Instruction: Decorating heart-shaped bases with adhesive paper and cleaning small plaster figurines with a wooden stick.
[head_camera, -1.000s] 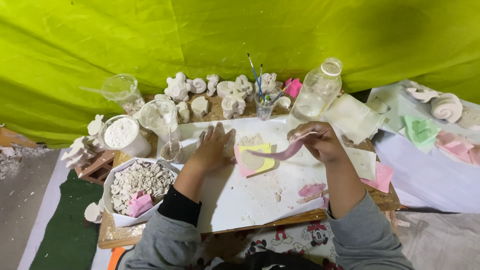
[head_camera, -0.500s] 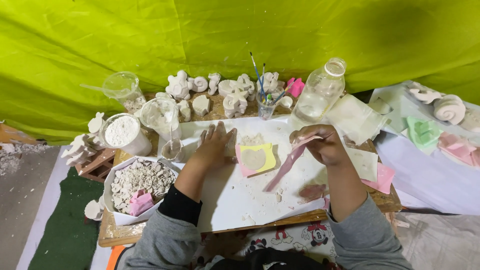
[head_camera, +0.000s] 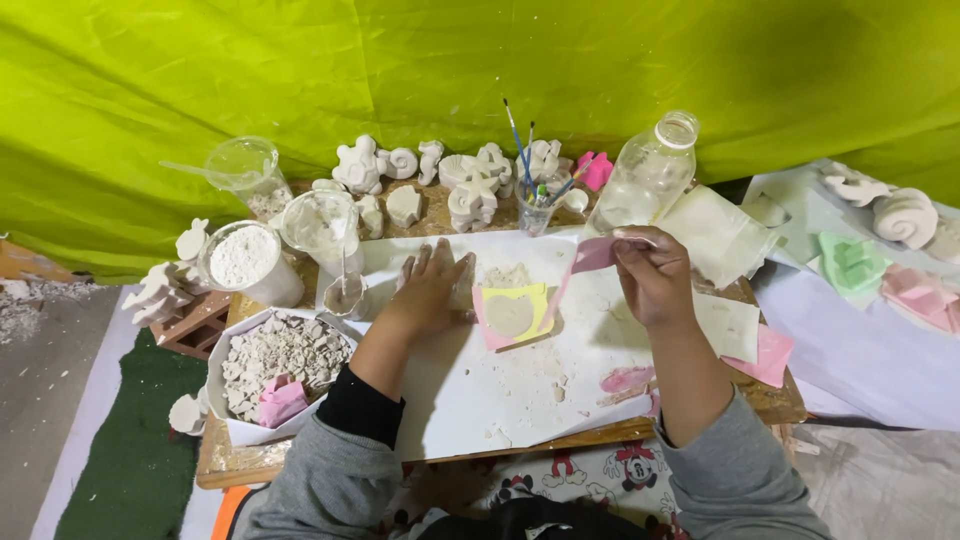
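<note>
Beside left hand (head_camera: 432, 290), plaster-filled yellow mould (head_camera: 512, 312)

Packaging on the bench: a clear plastic bottle (head_camera: 648, 178), open-topped, far right; a round white plastic tub of white powder (head_camera: 247, 262), far left. No labels, signs or screens.
</note>
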